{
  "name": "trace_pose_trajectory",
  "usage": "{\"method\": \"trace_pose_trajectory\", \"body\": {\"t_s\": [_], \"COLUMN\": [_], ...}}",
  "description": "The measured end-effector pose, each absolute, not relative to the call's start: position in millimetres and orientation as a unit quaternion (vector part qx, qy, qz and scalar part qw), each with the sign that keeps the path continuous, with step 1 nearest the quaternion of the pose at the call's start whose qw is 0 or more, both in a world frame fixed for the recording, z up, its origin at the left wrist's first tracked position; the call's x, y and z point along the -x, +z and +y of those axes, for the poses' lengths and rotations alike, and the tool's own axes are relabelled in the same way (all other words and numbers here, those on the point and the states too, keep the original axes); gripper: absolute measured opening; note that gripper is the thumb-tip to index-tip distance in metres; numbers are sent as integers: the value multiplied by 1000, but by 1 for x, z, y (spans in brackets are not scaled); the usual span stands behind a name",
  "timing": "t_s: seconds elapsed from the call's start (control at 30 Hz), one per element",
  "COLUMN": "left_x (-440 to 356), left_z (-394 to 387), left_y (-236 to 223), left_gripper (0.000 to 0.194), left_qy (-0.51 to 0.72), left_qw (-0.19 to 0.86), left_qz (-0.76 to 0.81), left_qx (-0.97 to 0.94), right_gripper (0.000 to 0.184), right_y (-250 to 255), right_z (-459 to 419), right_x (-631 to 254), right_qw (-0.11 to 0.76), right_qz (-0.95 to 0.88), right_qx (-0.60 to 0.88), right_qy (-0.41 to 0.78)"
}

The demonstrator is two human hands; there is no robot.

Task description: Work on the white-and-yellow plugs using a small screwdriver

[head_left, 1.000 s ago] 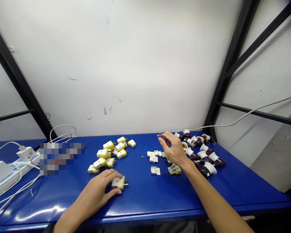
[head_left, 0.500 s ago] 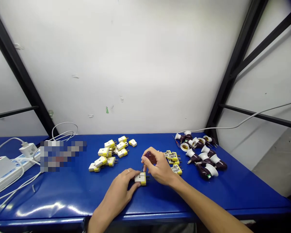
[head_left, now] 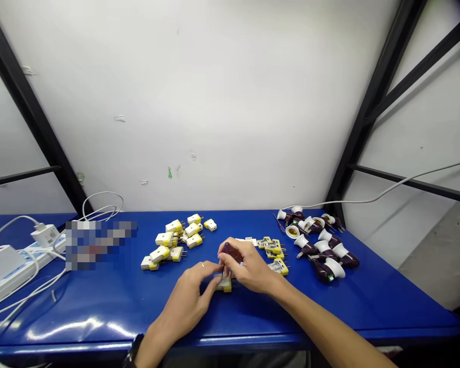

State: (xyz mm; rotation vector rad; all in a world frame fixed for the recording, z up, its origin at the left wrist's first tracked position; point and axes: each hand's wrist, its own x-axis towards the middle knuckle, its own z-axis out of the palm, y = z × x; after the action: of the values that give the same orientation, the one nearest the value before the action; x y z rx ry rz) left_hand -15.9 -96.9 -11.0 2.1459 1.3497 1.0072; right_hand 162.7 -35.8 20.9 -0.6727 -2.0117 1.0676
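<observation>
A white and yellow plug (head_left: 225,287) lies flat on the blue table, with its prongs to the right. In my right hand (head_left: 249,266) is a screwdriver (head_left: 227,249) with a dark, see-through handle. Its shaft points down at the plug's top face; the tip is hidden by fingers. The thumb and forefinger of my left hand (head_left: 191,291) come together at the shaft, just above the plug. Whether they also touch the plug or pinch a small screw, I cannot tell.
Several closed white and yellow plugs (head_left: 164,238) are heaped to the left. Opened plug halves (head_left: 278,267) lie right of my right hand. Farther right are several maroon and white lamp holders (head_left: 325,249) and a small screwdriver (head_left: 279,223). A power strip (head_left: 23,273) with cables occupies the left side.
My left fingers have shifted from the plug's sides up to the screwdriver shaft. My right hand and the screwdriver have moved slightly left, with the handle more upright.
</observation>
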Motion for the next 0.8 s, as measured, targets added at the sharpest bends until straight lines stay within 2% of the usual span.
{"method": "trace_pose_trajectory", "body": {"t_s": [0.13,0.23,0.37,0.47,0.53,0.7,0.8], "left_x": [16,15,15,15,15,14,14], "left_z": [-88,-84,-82,-81,-80,-80,-79], "left_y": [4,2,-8,-10,-10,-10,-12], "left_gripper": [27,23,21,20,20,20,22], "left_qy": [349,353,356,347,345,346,346], "left_qw": [253,281,248,234,234,245,245], "left_qz": [474,469,479,478,477,467,462], "left_qx": [-768,-760,-763,-772,-774,-776,-778], "right_gripper": [15,18,20,26,30,42,45], "right_y": [22,20,19,22,25,25,21], "right_z": [-34,-34,-38,-38,-37,-30,-29], "right_x": [-163,-160,-153,-151,-153,-160,-158], "right_qw": [358,394,473,476,452,369,380], "right_qz": [-783,-797,-768,-772,-780,-755,-726], "right_qx": [265,273,300,303,288,238,224], "right_qy": [435,368,312,292,323,487,527]}}
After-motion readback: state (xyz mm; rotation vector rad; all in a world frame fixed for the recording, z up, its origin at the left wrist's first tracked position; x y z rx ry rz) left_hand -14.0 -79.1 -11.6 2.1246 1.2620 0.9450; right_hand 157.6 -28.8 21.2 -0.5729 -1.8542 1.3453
